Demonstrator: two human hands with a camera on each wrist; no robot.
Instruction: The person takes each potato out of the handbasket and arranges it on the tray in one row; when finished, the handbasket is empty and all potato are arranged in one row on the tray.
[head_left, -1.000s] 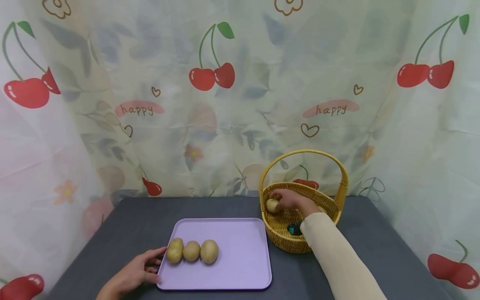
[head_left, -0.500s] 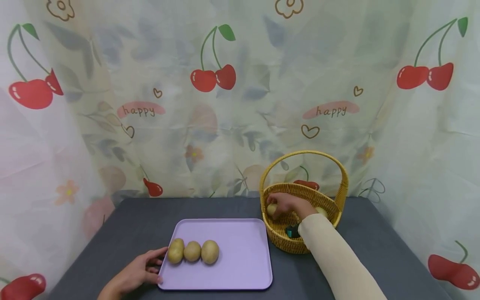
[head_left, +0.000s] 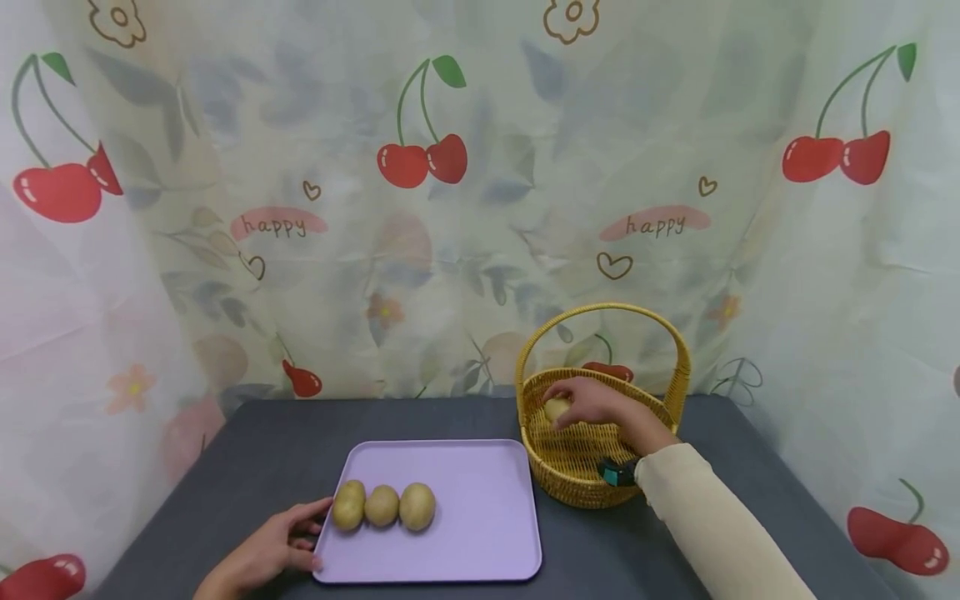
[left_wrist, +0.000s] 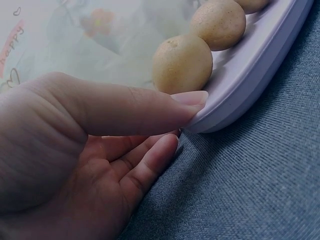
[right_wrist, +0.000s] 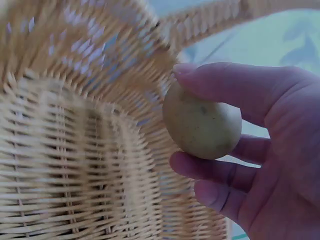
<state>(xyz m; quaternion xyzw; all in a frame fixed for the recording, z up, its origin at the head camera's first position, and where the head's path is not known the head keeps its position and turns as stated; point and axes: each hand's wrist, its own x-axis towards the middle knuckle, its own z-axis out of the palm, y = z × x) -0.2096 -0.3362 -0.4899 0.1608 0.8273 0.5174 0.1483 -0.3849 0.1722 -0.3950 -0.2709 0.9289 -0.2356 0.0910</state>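
A pale curtain [head_left: 480, 250] printed with cherries, leaves and the word "happy" hangs behind and around everything. In front of it spreads the dark grey table [head_left: 292, 433]. On its near middle lies a lilac tray [head_left: 480, 517], flat, with a raised rim. Just beyond the tray's far right corner stands a woven basket [head_left: 573, 454] with a tall arched handle [head_left: 609, 307]. A cream sleeve [head_left: 727, 517] covers the right arm, which reaches over the basket. The right hand [head_left: 588, 402] grips a potato, thumb on one side and fingers on the other. The left hand [head_left: 266, 542] is at the tray's left edge, its fingers loosely extended and its thumb touching the near left corner. Three potatoes [head_left: 382, 506] sit side by side on the tray's left half. The held potato [head_left: 557, 410] is at the basket's left side; its height against the rim is hard to tell. A small dark device [head_left: 617, 472] shows beside the right wrist.
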